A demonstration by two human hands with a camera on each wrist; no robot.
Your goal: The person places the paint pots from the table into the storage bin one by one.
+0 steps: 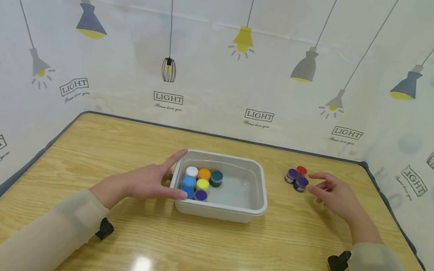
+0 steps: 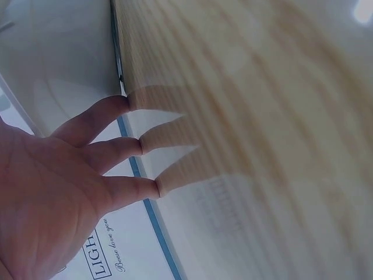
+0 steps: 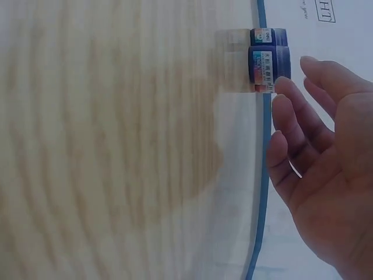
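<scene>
A white plastic tray (image 1: 235,215) sits mid-table, with several small paint jars in its left part; a yellow-lidded jar (image 1: 202,184) is among them. My left hand (image 1: 150,181) spans the tray's left end, its thumb at the front rim and index finger at the back corner. The left wrist view shows three spread fingers (image 2: 111,149) reaching down to the tabletop. Right of the tray, two purple-lidded paint jars (image 1: 301,184) and a red-lidded one (image 1: 301,170) stand clustered. Beside them is my right hand (image 1: 335,195), fingers loosely bent, fingertips right by the near purple jar (image 3: 265,65).
The glossy wooden table (image 1: 196,253) has a dark blue edge (image 1: 225,137) along the back and sides. Behind it hangs a pale wall covering (image 1: 213,57) printed with lamps. Each wrist carries a small black camera mount (image 1: 337,262).
</scene>
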